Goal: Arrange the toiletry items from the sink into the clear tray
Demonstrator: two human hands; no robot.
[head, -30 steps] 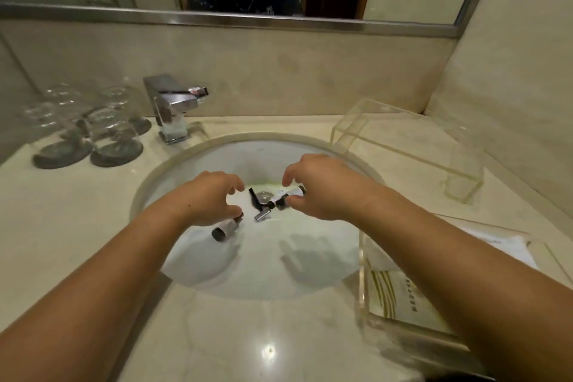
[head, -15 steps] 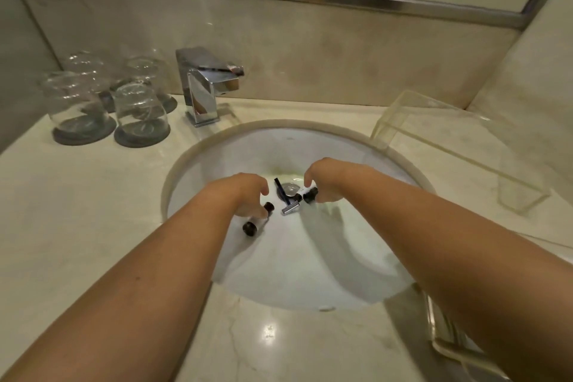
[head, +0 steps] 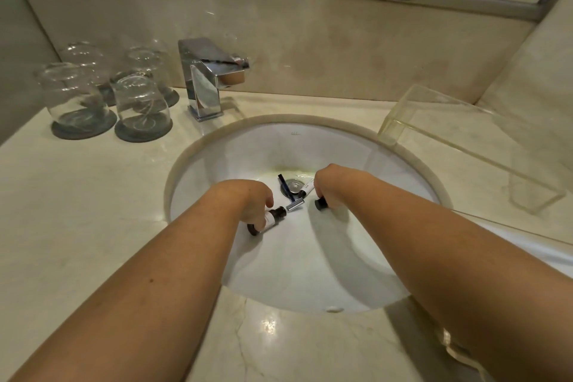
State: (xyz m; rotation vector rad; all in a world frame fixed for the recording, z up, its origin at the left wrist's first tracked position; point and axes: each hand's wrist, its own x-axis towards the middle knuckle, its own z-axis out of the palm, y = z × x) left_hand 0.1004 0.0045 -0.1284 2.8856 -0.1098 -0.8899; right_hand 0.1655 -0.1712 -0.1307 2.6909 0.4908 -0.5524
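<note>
Small dark bottle [head: 273, 218] with white label, on its side low in the white sink [head: 310, 273], gripped by left hand [head: 252, 200]. Blue-handled razor [head: 290, 195] lying across the drain. Dark-capped bottle [head: 321, 204] held under right hand [head: 333, 184], white-labelled bottle [head: 307, 188] just beside. Clear tray [head: 434, 130] on counter, right rear.

Bare forearms [head: 173, 260], bare left hand [head: 252, 200], right hand [head: 330, 181].

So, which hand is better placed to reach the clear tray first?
Probably the right hand: it grips a black-capped bottle, and the clear tray lies on its side of the sink.
</note>
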